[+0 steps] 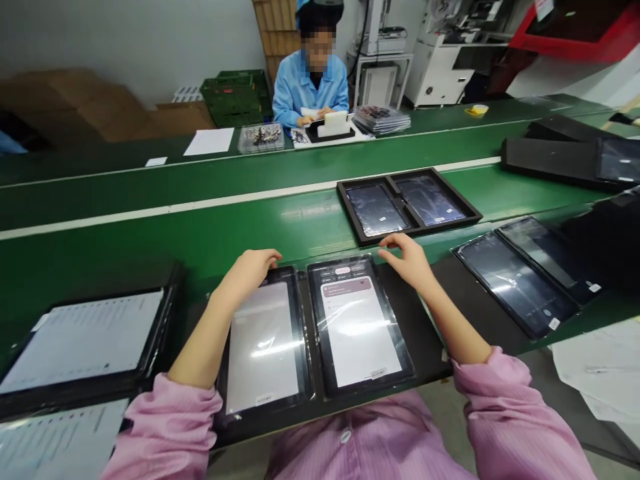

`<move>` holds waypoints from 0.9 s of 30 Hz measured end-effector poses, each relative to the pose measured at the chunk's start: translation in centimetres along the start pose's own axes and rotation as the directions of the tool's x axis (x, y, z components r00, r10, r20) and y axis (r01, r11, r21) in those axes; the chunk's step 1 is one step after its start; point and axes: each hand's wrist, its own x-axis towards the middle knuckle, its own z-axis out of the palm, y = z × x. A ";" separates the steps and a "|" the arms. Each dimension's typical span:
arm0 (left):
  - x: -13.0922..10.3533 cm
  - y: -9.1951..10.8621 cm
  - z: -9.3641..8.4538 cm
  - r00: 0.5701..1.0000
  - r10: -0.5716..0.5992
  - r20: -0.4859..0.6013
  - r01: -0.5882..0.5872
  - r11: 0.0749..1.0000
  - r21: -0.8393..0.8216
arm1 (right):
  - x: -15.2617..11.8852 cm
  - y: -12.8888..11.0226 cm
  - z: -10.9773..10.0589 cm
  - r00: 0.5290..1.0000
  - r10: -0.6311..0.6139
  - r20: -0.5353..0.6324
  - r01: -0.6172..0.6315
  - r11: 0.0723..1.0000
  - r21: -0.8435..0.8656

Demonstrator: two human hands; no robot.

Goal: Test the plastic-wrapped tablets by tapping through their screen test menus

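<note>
Two lit tablets in clear film lie side by side before me: the left tablet (265, 347) has a plain pale screen, the right tablet (357, 327) a settings-like page. My left hand (253, 270) is at the top edge of the left tablet, fingers bent over it; its fingertips are partly hidden and what they hold, if anything, cannot be made out. My right hand (405, 259) hovers beyond the right tablet's top right corner, thumb and fingers apart, nothing between them. Just past it, a black tray (357, 230) holds two dark tablets.
Two lit tablets (90, 337) lie at the left edge, two dark tablets (517, 280) at the right. Stacked black trays (550, 160) stand at the back right. Across the green conveyor (225, 217), a person in blue (311, 87) works beside plastic boxes.
</note>
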 end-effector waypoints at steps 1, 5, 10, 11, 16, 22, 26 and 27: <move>-0.3 0.5 0.1 1.000 0.023 0.015 -0.023 1.000 0.000 | -0.9 -0.1 -0.3 0.999 -0.017 0.035 0.016 0.999 0.030; -1.5 2.5 0.6 0.992 0.076 0.100 -0.081 0.995 0.052 | -5.0 -0.3 -0.8 0.987 0.030 0.155 -0.020 0.998 -0.063; -2.4 4.2 2.1 0.994 0.026 0.108 -0.047 0.979 0.196 | -7.5 0.2 -0.4 0.992 0.043 0.122 -0.028 0.992 -0.126; -2.4 4.4 2.3 0.994 0.023 0.103 -0.045 0.973 0.225 | -7.6 0.3 -0.3 0.993 0.047 0.105 -0.036 0.994 -0.105; -2.3 5.1 2.6 0.995 -0.042 0.094 0.020 0.975 0.222 | -7.7 0.2 -0.4 0.992 0.088 0.089 -0.088 0.996 0.002; -2.3 5.5 2.8 0.997 -0.053 0.063 0.035 0.968 0.248 | -7.8 0.1 -0.5 0.990 0.130 0.055 -0.133 0.990 0.052; -2.3 5.5 2.8 0.997 -0.051 0.064 0.032 0.964 0.264 | -7.8 0.1 -0.4 0.989 0.141 0.048 -0.143 0.988 0.055; -2.3 5.4 2.8 0.996 -0.051 0.067 0.032 0.964 0.262 | -7.8 0.0 -0.4 0.989 0.142 0.043 -0.144 0.988 0.054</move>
